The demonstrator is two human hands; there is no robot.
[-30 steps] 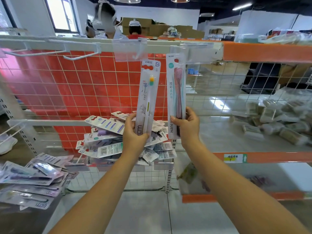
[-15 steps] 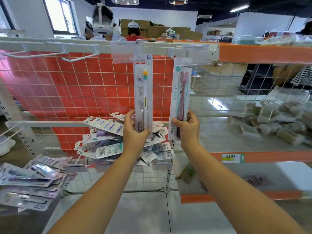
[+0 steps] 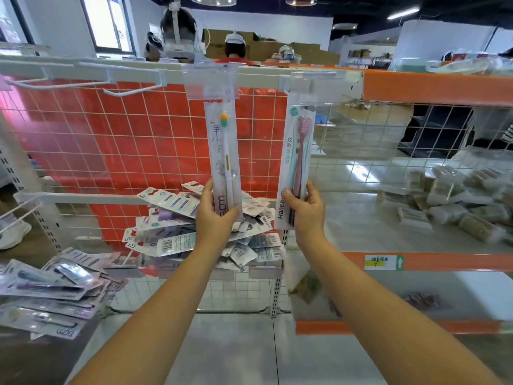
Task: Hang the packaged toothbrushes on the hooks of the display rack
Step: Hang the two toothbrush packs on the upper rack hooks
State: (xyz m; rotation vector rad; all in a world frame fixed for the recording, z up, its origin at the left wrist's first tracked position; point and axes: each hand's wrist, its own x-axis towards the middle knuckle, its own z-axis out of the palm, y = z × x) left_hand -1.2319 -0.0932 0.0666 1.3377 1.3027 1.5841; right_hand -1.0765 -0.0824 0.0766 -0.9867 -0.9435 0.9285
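My left hand grips the bottom of a white packaged toothbrush with a yellow-green head. The pack stands upright, its top tucked behind a clear label holder on the rack's top rail. My right hand grips the lower end of a pink packaged toothbrush, whose top sits just under the second clear holder. Whether either pack sits on a hook is hidden. Two bare white hooks jut from the rail further left.
A heap of packaged toothbrushes lies on the wire shelf below my hands. Another pile sits at the lower left. Wrapped bundles cover the orange-edged shelf on the right. People wearing headsets stand behind the rack.
Both packs have risen toward the top rail. The white pack's top has gone behind the clear holder, and the pink pack has tilted and moved up under the right holder.
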